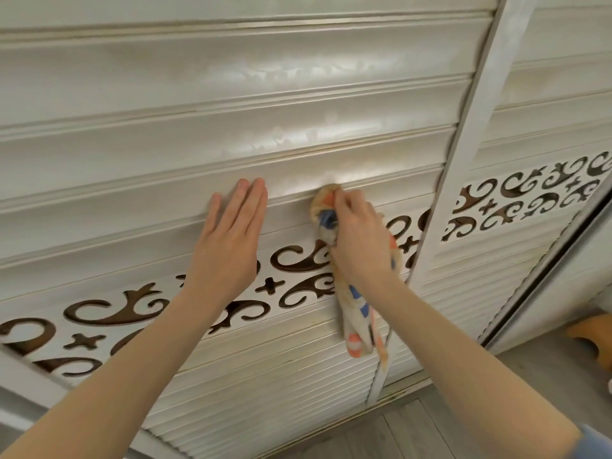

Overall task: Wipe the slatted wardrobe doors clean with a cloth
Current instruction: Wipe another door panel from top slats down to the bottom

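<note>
Left hand (228, 243): flat (palm down) on cream slatted wooden wardrobe door (139, 150), fingers straight, close together.
Right hand (359, 240): fingers clamped round orange, blue and white patterned cloth (357, 314).
Cloth: bunched at fingertips against a slat, tail hanging below wrist over brown scrollwork band (99, 313).
</note>
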